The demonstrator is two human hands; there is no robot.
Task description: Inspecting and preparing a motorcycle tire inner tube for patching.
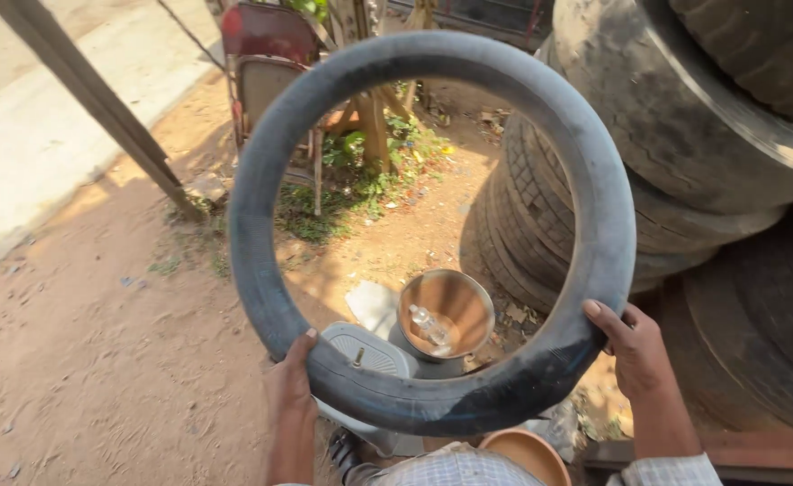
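I hold a black rubber inner tube upright in front of me, inflated into a full ring. My left hand grips its lower left part, close to the small brass valve on the inner side. My right hand clasps the lower right part, thumb over the front. Through the ring I see a metal bowl on the ground with a small clear bottle lying inside it.
Large worn tyres are stacked at the right. A grey flat object lies beside the bowl. A folding metal chair and a slanted metal post stand behind. A brown bowl rim sits near my lap. Bare reddish dirt spreads left.
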